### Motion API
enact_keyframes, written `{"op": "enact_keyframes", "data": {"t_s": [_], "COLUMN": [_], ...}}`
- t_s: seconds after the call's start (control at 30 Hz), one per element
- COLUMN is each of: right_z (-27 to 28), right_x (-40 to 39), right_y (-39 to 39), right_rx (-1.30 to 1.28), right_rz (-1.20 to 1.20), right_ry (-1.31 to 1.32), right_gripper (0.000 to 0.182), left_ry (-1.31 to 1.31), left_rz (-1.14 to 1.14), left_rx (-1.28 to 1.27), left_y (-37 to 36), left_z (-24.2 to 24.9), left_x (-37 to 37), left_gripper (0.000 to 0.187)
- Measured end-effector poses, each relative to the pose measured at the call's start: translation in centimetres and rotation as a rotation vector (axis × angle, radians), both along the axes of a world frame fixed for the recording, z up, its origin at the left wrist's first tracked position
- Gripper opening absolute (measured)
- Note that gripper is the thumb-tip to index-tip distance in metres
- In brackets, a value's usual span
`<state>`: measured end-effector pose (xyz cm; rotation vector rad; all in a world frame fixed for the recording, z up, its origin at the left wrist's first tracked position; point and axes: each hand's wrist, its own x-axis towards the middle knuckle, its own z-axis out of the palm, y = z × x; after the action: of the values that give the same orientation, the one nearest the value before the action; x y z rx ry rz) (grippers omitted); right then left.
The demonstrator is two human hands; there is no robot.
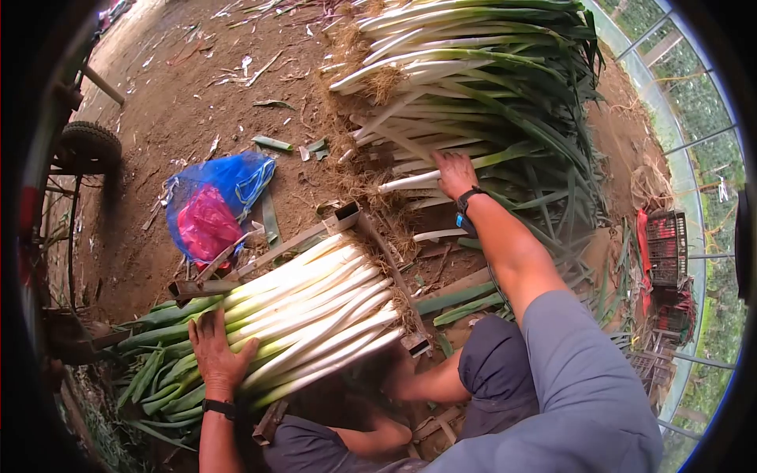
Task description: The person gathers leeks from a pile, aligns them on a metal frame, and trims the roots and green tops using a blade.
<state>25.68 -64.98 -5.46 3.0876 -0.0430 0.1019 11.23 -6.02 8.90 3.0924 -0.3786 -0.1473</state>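
My left hand (219, 351) lies with its fingers spread on the green part of a bundle of leeks (315, 307). That bundle rests in a metal frame (284, 248), white ends and roots to the right, dark leaves to the left. My right hand (455, 175) reaches to the large pile of leeks (473, 87) at the upper right, its fingers closed round the stem of one leek (412, 182). The leek's white end points left, over the soil. Both wrists wear dark bands.
A blue net bag (229, 177) with a pink bag (206, 225) inside lies on the soil left of the frame. A wheel (88, 147) stands at the far left. Crates (667, 248) line the right side. Leaf scraps litter the ground.
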Motion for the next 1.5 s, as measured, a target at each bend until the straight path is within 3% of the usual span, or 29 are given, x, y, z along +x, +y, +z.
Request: {"op": "enact_keyframes", "data": {"t_s": [0.2, 0.27, 0.4, 0.53, 0.73, 0.8, 0.87, 0.9, 0.93, 1.0, 1.13, 1.3, 1.5], "right_z": [-0.8, 0.3, 2.2, 6.3, 17.9, 22.8, 27.9, 33.1, 35.8, 40.1, 44.1, 43.5, 47.5], "right_x": [0.3, -0.5, -6.7, -13.7, -17.8, -17.8, -16.8, -16.8, -16.8, -17.1, -19.4, -20.2, -18.9], "right_y": [0.6, 0.3, -1.3, -3.0, -3.5, -5.5, -8.6, -6.8, -7.6, -8.9, -9.0, -7.4, -5.3], "right_rx": [-0.015, -0.082, -0.116, -0.060, 0.095, 0.108, 0.676, 0.847, 0.822, 1.280, 1.414, 1.495, 1.544], "right_rz": [-0.001, 0.032, 0.022, 0.051, -0.048, -0.008, -0.212, -0.160, -0.171, -0.060, -0.078, -0.119, 0.142], "right_ry": [0.026, 0.205, 0.410, 0.360, -0.088, -0.377, -0.382, -0.496, -0.513, -0.638, -0.704, -0.707, -0.750], "right_gripper": [0.056, 0.040, 0.034, 0.034, 0.042, 0.045, 0.037, 0.042, 0.042, 0.046, 0.052, 0.059, 0.061], "left_ry": [0.005, 0.004, -0.019, -0.020, -0.007, 0.051, 0.078, 0.084, 0.086, 0.052, 0.025, -0.018, -0.039], "left_rz": [-0.014, -0.003, 0.007, 0.036, 0.040, 0.092, 0.096, 0.097, 0.102, 0.076, 0.085, 0.083, 0.075], "left_rx": [0.009, 0.003, -0.018, -0.041, -0.079, -0.053, -0.055, -0.057, -0.056, -0.090, -0.104, -0.140, -0.168], "left_y": [0.0, -0.1, 0.1, -0.1, -0.1, -0.4, -0.4, -0.5, -0.5, -0.5, -0.5, 0.3, 0.0], "left_z": [0.2, 0.3, -0.1, -0.3, 0.1, 0.4, 0.6, 0.7, 0.8, 0.7, 0.7, -0.2, -0.5], "left_x": [-0.2, -0.1, -0.2, -0.2, -0.2, -0.3, -0.2, -0.3, -0.3, -0.4, -0.5, -0.9, -0.4], "left_gripper": [0.092, 0.091, 0.091, 0.093, 0.094, 0.094, 0.093, 0.093, 0.092, 0.092, 0.091, 0.090, 0.091]}}
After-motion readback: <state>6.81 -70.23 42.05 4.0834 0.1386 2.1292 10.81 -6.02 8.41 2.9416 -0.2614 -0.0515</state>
